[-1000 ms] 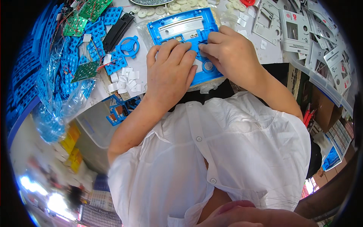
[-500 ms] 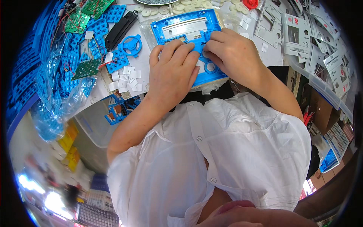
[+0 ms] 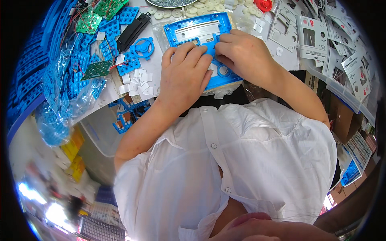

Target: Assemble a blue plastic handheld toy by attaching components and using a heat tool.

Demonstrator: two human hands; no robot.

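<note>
A blue plastic housing lies at the front of the table, hollow side up. It has a long pale strip at the far end and a ring-shaped opening near me. My left hand is laid over its left half, fingers curled down onto it and holding it. Over the right side, my right hand has its thumb and fingers brought together in a pinch. Whatever lies between those fingertips is hidden by the hand. Clear plastic wrap shows beneath the housing.
Left are blue keypad parts, green circuit boards, a black strip, a blue ring piece and white paper squares. Pale discs and a round tray stand behind. Grey-white panels crowd the right.
My right hand has shifted slightly over the housing, and its fingertips remain pinched. A dark bit seen by them earlier is now hidden. My left hand keeps its place on the housing.
</note>
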